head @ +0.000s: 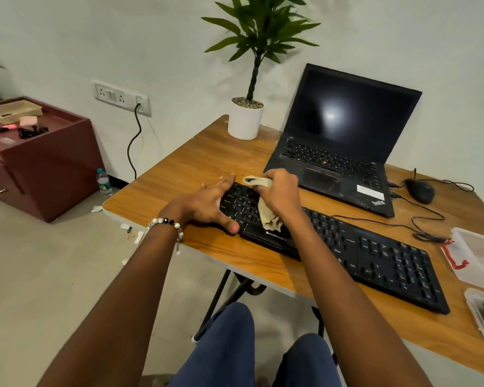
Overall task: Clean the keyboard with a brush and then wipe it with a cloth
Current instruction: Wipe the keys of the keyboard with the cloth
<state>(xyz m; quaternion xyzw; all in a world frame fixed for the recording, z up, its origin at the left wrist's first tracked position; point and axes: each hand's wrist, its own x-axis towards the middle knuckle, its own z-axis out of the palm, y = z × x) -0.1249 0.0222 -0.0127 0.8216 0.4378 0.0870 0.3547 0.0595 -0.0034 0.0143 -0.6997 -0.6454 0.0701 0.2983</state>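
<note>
I observe the black Zebronics keyboard [347, 247] lying diagonally across the wooden folding table [196, 163], its left end nearest the table's left edge. My right hand [280, 191] is clenched around a bunched beige cloth [267, 213], which hangs from the fist and touches the keys at the keyboard's left end. My left hand [207, 205] rests on that same end with fingers spread flat and straight, thumb at the front edge; a beaded bracelet [165, 224] circles the wrist. Just behind the keyboard stands an open ThinkPad laptop [344, 135], screen dark. A black wired mouse [420, 190] sits right of the laptop. A potted plant [246, 118] occupies the far corner. Clear plastic containers [478, 258] lie at the right edge. A maroon cabinet [45, 163] stands on the floor to the left.
</note>
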